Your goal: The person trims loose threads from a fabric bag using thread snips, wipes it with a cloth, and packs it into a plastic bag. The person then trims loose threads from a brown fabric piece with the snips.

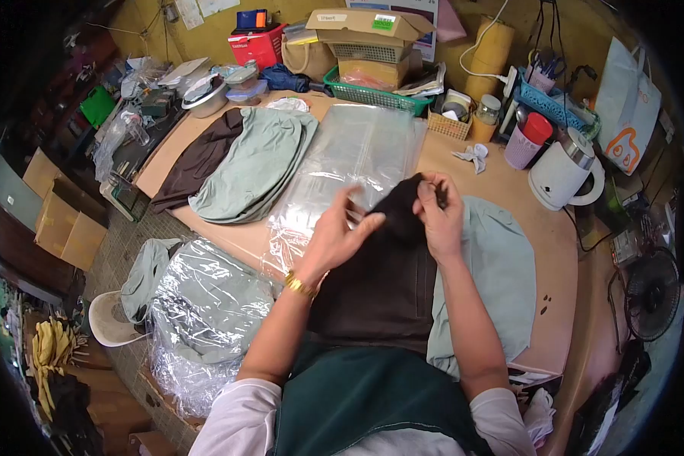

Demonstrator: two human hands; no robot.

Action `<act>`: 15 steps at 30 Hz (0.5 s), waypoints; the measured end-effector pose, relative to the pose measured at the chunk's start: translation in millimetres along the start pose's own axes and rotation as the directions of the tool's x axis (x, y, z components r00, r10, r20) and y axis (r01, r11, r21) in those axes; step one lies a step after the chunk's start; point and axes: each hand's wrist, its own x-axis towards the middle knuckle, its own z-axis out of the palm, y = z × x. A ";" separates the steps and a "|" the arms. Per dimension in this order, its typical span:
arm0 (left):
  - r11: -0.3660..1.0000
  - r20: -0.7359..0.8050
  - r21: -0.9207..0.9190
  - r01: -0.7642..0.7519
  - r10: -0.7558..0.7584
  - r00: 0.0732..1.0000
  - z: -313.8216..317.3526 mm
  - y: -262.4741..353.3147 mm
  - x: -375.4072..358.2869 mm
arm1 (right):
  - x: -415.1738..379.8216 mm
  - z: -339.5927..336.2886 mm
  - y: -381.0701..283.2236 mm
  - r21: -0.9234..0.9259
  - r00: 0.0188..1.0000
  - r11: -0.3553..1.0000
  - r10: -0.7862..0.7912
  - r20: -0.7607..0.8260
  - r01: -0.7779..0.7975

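A dark brown garment [372,292] lies in front of me at the table's near edge, its upper end lifted and bunched. My right hand [439,216] pinches that raised end between thumb and fingers. On the other side of it, my left hand [340,234] has its thumb and fingers apart, slightly blurred, with the thumb right beside the cloth. A pale green garment [498,266] is spread under and to the right of the brown one. Beyond my hands lies a stack of clear plastic bags [365,140].
Folded brown [201,156] and pale green garments [258,163] lie at the table's left. A plastic-wrapped bundle [209,300] sits left of me, below table height. A white kettle [562,171], red-lidded container [536,129] and green basket [372,95] stand along the back and right.
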 end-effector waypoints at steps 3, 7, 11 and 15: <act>0.996 0.084 -0.057 0.074 -0.069 0.994 28.9 -55.0 4.9 | -5.6 -33.8 70.4 -0.160 0.998 0.987 -0.007 -0.068 -0.004; 0.935 0.108 0.305 0.181 -0.223 0.969 25.3 -55.3 -2.8 | -19.5 -120.9 82.9 -0.823 0.977 0.546 0.041 0.211 0.155; 0.961 0.151 0.174 0.217 -0.243 0.958 30.2 -56.1 -1.5 | -4.9 -164.5 54.0 -0.855 0.937 0.518 0.280 0.210 0.037; 0.936 0.152 0.277 0.219 -0.268 0.951 38.5 -42.0 3.9 | 44.6 -170.7 46.4 -0.922 0.812 0.386 0.537 0.230 0.006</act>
